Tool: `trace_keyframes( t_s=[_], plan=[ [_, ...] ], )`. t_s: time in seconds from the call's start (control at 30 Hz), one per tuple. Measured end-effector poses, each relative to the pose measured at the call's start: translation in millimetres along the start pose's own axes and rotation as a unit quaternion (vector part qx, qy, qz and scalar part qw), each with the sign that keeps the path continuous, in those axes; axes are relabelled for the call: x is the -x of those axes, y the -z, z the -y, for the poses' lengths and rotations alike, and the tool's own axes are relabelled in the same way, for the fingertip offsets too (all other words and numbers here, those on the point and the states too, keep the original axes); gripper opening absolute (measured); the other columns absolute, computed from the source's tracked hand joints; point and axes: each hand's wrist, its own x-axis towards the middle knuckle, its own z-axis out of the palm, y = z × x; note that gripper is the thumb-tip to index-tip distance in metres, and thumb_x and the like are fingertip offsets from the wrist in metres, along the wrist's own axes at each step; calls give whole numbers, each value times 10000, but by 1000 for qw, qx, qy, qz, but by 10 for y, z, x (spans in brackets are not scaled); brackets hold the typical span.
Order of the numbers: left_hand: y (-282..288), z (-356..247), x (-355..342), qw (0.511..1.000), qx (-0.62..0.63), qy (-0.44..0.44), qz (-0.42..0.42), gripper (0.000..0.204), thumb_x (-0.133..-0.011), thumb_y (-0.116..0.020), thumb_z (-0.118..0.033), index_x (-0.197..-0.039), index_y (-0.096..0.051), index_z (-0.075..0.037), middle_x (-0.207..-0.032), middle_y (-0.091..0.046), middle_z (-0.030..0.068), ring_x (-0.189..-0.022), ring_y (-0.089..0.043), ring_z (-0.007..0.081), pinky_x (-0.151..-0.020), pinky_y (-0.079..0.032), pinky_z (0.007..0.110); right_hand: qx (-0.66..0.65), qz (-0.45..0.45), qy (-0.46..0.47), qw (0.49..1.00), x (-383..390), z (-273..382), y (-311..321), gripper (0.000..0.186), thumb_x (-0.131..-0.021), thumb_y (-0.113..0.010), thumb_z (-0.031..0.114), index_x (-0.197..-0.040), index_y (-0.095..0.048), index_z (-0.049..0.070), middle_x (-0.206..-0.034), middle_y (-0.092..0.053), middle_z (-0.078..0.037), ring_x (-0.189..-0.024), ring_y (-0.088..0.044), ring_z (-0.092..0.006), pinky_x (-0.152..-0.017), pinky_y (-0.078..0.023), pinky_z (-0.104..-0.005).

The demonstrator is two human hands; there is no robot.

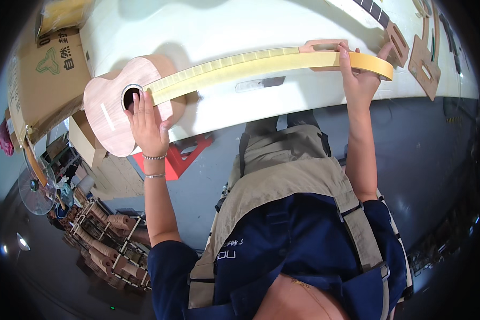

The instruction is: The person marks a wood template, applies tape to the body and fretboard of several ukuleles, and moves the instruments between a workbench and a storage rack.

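Note:
A bare-wood ukulele [104, 109] lies on the white table, its body at the left and its slotted headstock [325, 47] at the right. Yellow masking tape [234, 70] stretches alongside and partly over the fretboard. My left hand [146, 128] rests with straight fingers on the tape's end, beside the sound hole [129, 98]. At the headstock end, my right hand [360, 85] grips the tape roll [378, 64], thumb and fingers around it. Whether the strip is stuck down along the neck, I cannot tell.
Near the table's front edge lies a flat blade tool [260, 84]. Another fretted neck [392, 37] and wooden pieces [425, 74] lie at the right. A cardboard box [56, 80] stands at the left, with a red stool [178, 157] below the table and a fan [36, 186] beyond.

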Motion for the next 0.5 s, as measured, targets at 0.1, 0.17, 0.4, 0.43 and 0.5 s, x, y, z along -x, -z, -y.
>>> trace_keyframes(
  t_s=[0.1, 0.17, 0.4, 0.43, 0.5],
  plan=[
    [14, -12, -11, 1000, 4, 10, 8, 692, -940, -233, -534, -1378, -384, -20, -1386, -431, 145, -1329, -329, 347, -1094, -143, 525, 14, -11, 20, 1000, 12, 23, -40, 952, -798, -697, 146, -1392, -11, -142, -841, -690, -75, -837, -652, -112, -890, -469, -280],
    [35, -41, -22, 1000, -18, 11, 8, 692, -942, -229, -531, -1381, -378, -18, -1403, -404, 157, -1345, -289, 362, -1093, -134, 529, 37, -11, 27, 999, 9, 17, -47, 948, -793, -698, 137, -1397, -19, -131, -836, -691, -67, -832, -656, -117, -896, -469, -280],
    [-92, -794, -225, 995, -25, 74, 54, 732, -846, -519, -336, -1447, -231, -34, -1504, -218, 163, -1387, -174, 371, -1112, -34, 514, 166, -47, 71, 982, 63, -54, -137, 884, -789, -703, 213, -1412, -151, -83, -863, -691, -71, -695, -646, -165, -766, -508, -286],
    [-295, -1041, -269, 989, 123, 71, 45, 800, -789, -598, -281, -1449, -219, -34, -1500, -226, 164, -1393, -172, 350, -1105, -89, 533, 150, -53, 50, 986, 92, -43, -181, 771, -811, -675, 231, -1381, -263, -84, -932, -684, -95, -739, -649, -195, -716, -508, -319],
    [-457, -1816, -575, 990, 114, 39, 73, 830, -780, -620, -363, -1440, -238, -36, -1499, -236, 139, -1396, -196, 292, -1091, -101, 560, 182, -57, 93, 977, 139, -147, -263, 689, -830, -650, 206, -1357, -313, -84, -949, -678, -96, -770, -645, -205, -712, -506, -333]
  ],
)
